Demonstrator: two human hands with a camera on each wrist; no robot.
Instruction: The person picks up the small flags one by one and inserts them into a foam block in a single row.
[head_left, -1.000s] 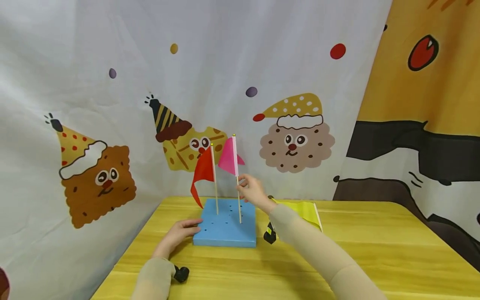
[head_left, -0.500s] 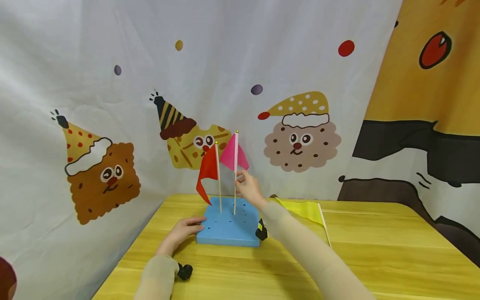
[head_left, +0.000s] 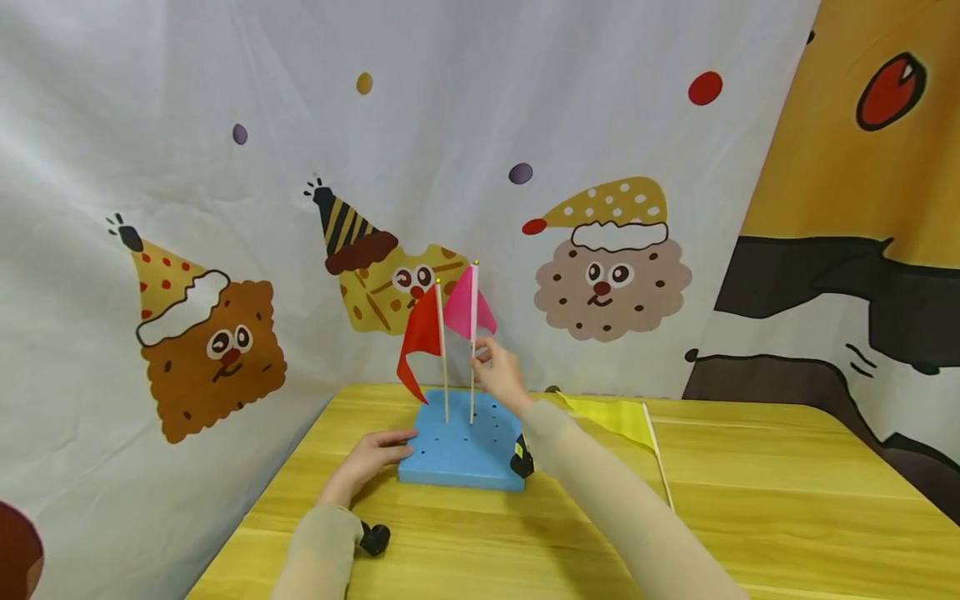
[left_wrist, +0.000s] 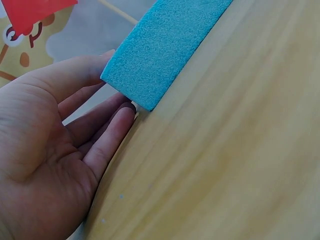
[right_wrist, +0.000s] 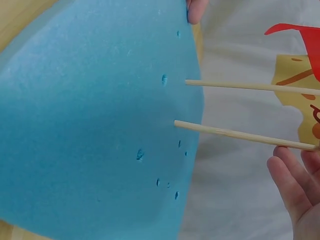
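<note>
A blue foam block [head_left: 459,463] with several small holes in its top lies on the table. My left hand [head_left: 366,463] rests straight fingers against its left side; the left wrist view shows the fingertips at a corner of the block [left_wrist: 150,60]. Between thumb and fingers my right hand [head_left: 501,377] pinches the stick of a pink flag [head_left: 460,310], just below the cloth. That stick stands upright, its lower end at the top of the block. To its left a red flag [head_left: 424,333] stands in the block by its own thin wooden stick [right_wrist: 235,86].
A yellow flag [head_left: 613,418] on a stick lies on the wooden table [head_left: 780,492], right of the block and partly behind the right forearm. Behind the table hangs a white cloth [head_left: 450,117] printed with cartoon biscuits. Black wrist cameras sit on both sleeves.
The pink flag's stick has shifted left and farther back over the block, nearer the red flag, and straightened upright. My left hand stays at the block's side. The head view has shifted slightly.
</note>
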